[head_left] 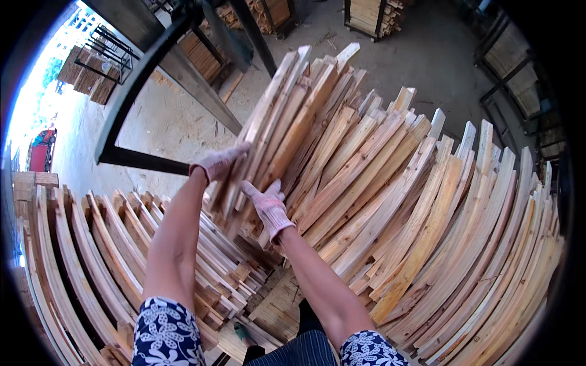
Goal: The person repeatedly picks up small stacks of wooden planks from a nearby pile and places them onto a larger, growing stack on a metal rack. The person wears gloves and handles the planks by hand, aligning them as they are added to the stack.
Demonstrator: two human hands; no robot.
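A bundle of long sawn wooden slats [271, 131] is tilted up in front of me, its near ends smeared by motion. My left hand [221, 162], in a pale knit glove, grips the bundle's left side. Lower down, near the close ends, my right hand [268, 208] wears a matching glove and holds the slats, thumb and fingers against the wood. Parts of the fingers are hidden by the boards. To the right of the bundle lies a large stack of similar slats [390, 183], closely packed and uneven at the ends.
Spaced layers of slats [116, 232] form another pile on the left. A dark metal frame [143, 160] rises just beyond my left hand, beside a slanting post [201, 91]. More timber stacks [366, 15] stand across the concrete floor [421, 64]. A rack [513, 73] is at far right.
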